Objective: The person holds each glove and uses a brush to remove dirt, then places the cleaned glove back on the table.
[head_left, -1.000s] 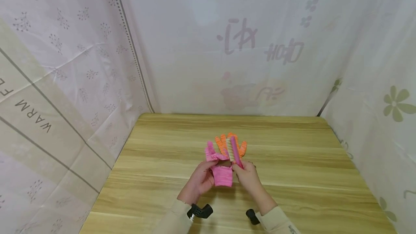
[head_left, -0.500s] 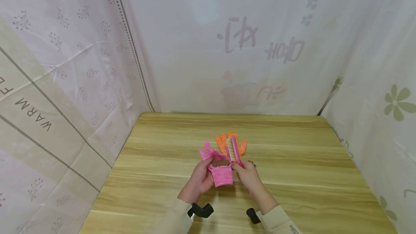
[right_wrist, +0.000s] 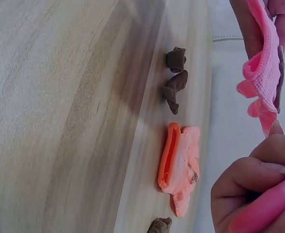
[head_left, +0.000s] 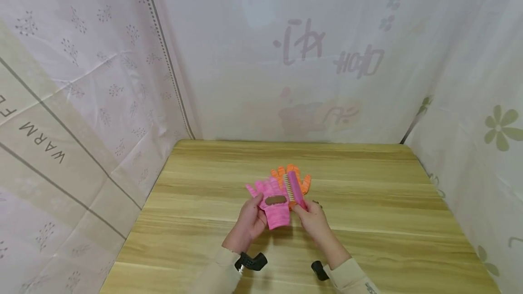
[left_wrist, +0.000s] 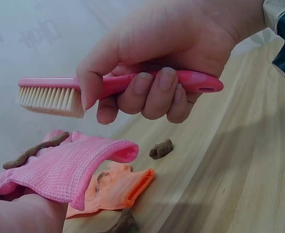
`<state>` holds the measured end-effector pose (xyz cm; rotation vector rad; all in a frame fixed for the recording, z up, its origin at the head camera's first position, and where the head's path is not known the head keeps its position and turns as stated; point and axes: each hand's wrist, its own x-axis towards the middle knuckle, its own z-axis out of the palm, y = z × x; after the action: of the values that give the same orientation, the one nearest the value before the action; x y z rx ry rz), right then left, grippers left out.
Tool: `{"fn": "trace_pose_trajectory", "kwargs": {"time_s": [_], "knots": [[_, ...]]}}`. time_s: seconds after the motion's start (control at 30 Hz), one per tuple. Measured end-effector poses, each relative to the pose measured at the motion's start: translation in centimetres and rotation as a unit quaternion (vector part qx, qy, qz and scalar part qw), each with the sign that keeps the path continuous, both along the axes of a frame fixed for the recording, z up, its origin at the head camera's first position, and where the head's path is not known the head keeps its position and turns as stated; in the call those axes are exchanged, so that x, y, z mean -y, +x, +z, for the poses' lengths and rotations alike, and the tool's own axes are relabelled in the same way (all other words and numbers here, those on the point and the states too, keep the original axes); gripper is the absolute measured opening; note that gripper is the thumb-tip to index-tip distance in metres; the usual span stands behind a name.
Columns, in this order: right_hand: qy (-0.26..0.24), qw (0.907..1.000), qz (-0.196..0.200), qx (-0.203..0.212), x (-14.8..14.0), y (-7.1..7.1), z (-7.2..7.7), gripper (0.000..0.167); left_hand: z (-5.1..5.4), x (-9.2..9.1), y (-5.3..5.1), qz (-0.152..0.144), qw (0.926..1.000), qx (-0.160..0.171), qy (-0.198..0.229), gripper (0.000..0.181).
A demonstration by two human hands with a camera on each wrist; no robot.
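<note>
My left hand (head_left: 250,219) grips a small pink knit glove (head_left: 278,216) by its side, above the table. Across the glove lies a brown clay-like strip (head_left: 275,200). My right hand (head_left: 313,219) holds a pink brush (head_left: 295,185) with pale bristles, beside the glove and apart from it in the left wrist view. That view shows the right fingers curled round the brush handle (left_wrist: 196,80). An orange glove (right_wrist: 177,167) with brown specks lies on the table beyond, partly hidden by the brush and pink glove in the head view.
Brown clay-like lumps lie about the orange glove: one lump (left_wrist: 161,149) past its cuff, another lump (right_wrist: 174,91) and a third lump (right_wrist: 160,225) at the bottom edge. The wood-grain table (head_left: 204,185) meets patterned curtains (head_left: 253,103) at the back and sides.
The pink glove's fingers, folded over at first, now spread upward, and the brown strip shows in full. The glove has risen slightly. My right hand keeps the brush, which has turned a little.
</note>
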<state>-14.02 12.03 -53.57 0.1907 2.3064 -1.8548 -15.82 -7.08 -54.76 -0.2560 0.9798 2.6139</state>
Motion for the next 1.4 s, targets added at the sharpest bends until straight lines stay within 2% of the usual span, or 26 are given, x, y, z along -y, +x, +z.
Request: {"fn": "trace_pose_trajectory", "kwargs": {"time_s": [0.13, 0.3, 0.5, 0.73, 1.0, 1.2, 1.3, 1.4], "knots": [[0.004, 1.0000, -0.002, -0.002, 0.0, 0.0, 0.2, 0.025, 0.3, 0.1, 0.0, -0.002, 0.9999, -0.004, -0.012, 0.036], [0.040, 0.9989, 0.001, -0.022, 0.1, 0.1, 0.4, 0.028, 0.6, 0.1, 0.1, -0.001, 0.9996, -0.007, -0.026, 0.033], [0.049, 0.9980, 0.010, -0.039, 0.7, 0.3, 0.7, 0.039, 0.7, 0.0, 0.2, -0.004, 0.9989, -0.024, -0.041, 0.026], [0.047, 0.9970, 0.033, -0.051, 2.0, 1.0, 1.5, 0.043, 0.6, -0.5, 0.7, -0.039, 0.9969, -0.021, -0.065, 0.023], [0.094, 0.9914, 0.049, -0.076, 3.3, 1.3, 2.0, 0.036, 0.8, -0.9, 0.8, -0.030, 0.9986, -0.023, -0.035, 0.033], [0.114, 0.9871, 0.085, -0.073, 3.6, 1.4, 1.5, 0.041, 1.0, -0.7, 0.8, -0.023, 0.9990, -0.004, -0.038, 0.037], [0.129, 0.9852, 0.087, -0.072, 3.5, 1.3, 1.3, 0.040, 1.1, -0.6, 0.7, -0.015, 0.9990, 0.002, -0.043, 0.035], [0.144, 0.9831, 0.085, -0.074, 3.2, 1.2, 1.1, 0.040, 1.2, -0.5, 0.6, -0.015, 0.9986, -0.009, -0.051, 0.033]]}}
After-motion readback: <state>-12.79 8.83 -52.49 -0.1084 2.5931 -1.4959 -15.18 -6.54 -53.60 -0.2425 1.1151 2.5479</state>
